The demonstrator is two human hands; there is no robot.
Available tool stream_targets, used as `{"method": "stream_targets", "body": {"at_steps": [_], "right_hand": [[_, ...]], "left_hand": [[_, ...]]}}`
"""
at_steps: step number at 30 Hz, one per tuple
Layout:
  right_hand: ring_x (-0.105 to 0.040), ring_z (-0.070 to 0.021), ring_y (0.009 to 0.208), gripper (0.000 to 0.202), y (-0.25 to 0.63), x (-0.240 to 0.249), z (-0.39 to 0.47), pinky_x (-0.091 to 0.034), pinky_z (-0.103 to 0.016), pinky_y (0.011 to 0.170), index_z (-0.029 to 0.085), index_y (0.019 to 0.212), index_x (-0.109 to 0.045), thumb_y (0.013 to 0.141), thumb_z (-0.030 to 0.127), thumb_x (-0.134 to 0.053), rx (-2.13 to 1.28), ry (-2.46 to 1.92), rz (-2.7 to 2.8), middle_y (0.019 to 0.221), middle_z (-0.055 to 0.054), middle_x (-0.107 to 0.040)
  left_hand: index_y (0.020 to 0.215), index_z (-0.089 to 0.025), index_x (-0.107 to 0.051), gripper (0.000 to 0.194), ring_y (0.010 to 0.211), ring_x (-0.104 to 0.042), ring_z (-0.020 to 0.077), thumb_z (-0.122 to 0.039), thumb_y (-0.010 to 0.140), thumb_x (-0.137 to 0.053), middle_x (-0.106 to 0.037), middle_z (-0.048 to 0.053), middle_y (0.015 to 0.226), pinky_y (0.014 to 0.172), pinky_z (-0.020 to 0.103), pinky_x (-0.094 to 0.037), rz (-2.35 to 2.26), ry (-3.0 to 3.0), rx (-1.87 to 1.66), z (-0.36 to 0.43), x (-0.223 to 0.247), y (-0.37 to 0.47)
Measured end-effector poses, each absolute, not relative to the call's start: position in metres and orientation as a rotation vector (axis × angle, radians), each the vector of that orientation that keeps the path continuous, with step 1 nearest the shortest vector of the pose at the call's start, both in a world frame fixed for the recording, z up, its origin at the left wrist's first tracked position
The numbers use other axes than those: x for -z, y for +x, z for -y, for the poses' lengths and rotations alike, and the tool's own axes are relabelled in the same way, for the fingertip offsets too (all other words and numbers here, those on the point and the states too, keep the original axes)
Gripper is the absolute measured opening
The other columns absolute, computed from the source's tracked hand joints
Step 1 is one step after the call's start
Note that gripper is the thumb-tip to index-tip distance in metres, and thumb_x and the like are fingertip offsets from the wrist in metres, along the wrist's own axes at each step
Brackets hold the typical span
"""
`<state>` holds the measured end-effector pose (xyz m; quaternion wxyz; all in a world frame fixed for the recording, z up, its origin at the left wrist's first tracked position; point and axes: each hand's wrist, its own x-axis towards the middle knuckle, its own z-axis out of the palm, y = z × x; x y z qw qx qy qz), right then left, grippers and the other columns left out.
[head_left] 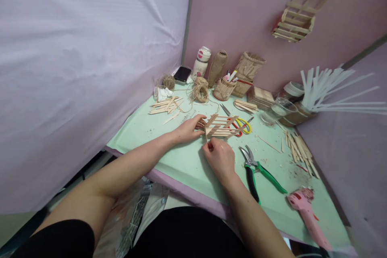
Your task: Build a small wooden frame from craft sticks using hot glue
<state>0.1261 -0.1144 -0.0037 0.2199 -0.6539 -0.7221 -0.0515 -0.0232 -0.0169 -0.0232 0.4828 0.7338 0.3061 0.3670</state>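
Note:
A small slatted frame of flat wooden craft sticks (223, 131) stands on the green tabletop in front of me. At its left end, my left hand (192, 129) grips it between thumb and fingers. My right hand (220, 156) is closed, pinching the lower end of an upright wooden stick (206, 134) at that same end. My right fingertips are partly hidden by the fist. Just behind the frame lie scissors with yellow and red handles (245, 125), partly covered by the slats. Green-handled pruning shears (256, 167) lie open to the right of my right hand.
Loose sticks (166, 106) lie at back left, beside twine balls (200, 90). A white bottle (201, 62) and a pen holder (224, 88) stand behind. To the right are a stick pile (300, 151), a pink glue gun (308, 213) and white glue sticks (325, 88).

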Motion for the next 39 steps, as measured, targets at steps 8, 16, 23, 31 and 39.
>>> {"method": "stream_targets", "body": {"at_steps": [8, 16, 23, 31, 39], "right_hand": [[-0.049, -0.0148, 0.061, 0.020, 0.127, 0.005, 0.114, -0.025, -0.028, 0.058, 0.019, 0.062, -0.055, 0.082, 0.022, -0.050, 0.143, -1.795, 2.004, 0.061, -0.002, -0.060], [-0.049, -0.0146, 0.060, 0.020, 0.127, 0.006, 0.115, -0.025, -0.028, 0.058, 0.019, 0.061, -0.054, 0.081, 0.021, -0.050, 0.171, -1.797, 2.014, 0.060, -0.002, -0.060], [-0.049, -0.0149, 0.060, 0.021, 0.127, 0.004, 0.114, -0.025, -0.028, 0.058, 0.020, 0.062, -0.054, 0.082, 0.021, -0.050, 0.171, -1.808, 2.011, 0.060, -0.002, -0.061], [-0.049, -0.0150, 0.061, 0.020, 0.127, 0.006, 0.114, -0.026, -0.028, 0.059, 0.019, 0.063, -0.056, 0.081, 0.020, -0.049, 0.168, -1.787, 2.017, 0.061, -0.002, -0.061], [-0.049, -0.0153, 0.061, 0.021, 0.134, 0.001, 0.123, -0.028, -0.029, 0.062, 0.019, 0.061, -0.055, 0.082, 0.018, -0.050, 0.249, -1.653, 2.141, 0.059, -0.002, -0.058]], "left_hand": [[0.124, -0.019, -0.043, 0.057, 0.106, -0.062, 0.0209, -0.011, 0.073, -0.066, -0.059, 0.013, 0.120, 0.092, 0.040, -0.051, -0.780, 1.905, -0.908, 0.018, 0.021, -0.025], [0.095, -0.017, -0.061, 0.016, 0.097, -0.051, 0.0203, -0.017, 0.079, -0.061, -0.053, 0.007, 0.097, 0.090, 0.036, -0.045, -0.930, 2.355, -1.085, 0.028, -0.007, -0.035], [0.097, -0.019, -0.069, 0.016, 0.092, -0.050, 0.0195, -0.023, 0.082, -0.064, -0.052, 0.006, 0.093, 0.084, 0.033, -0.043, -0.786, 2.425, -0.891, 0.026, -0.001, -0.033], [0.096, -0.019, -0.069, 0.016, 0.091, -0.050, 0.0195, -0.026, 0.083, -0.064, -0.051, 0.006, 0.091, 0.084, 0.033, -0.043, -0.813, 2.456, -0.861, 0.023, 0.004, -0.029], [0.101, -0.018, -0.068, 0.020, 0.096, -0.048, 0.0215, -0.029, 0.087, -0.060, -0.055, 0.010, 0.100, 0.088, 0.034, -0.039, -0.843, 2.593, -0.869, 0.037, -0.006, -0.037]]}}
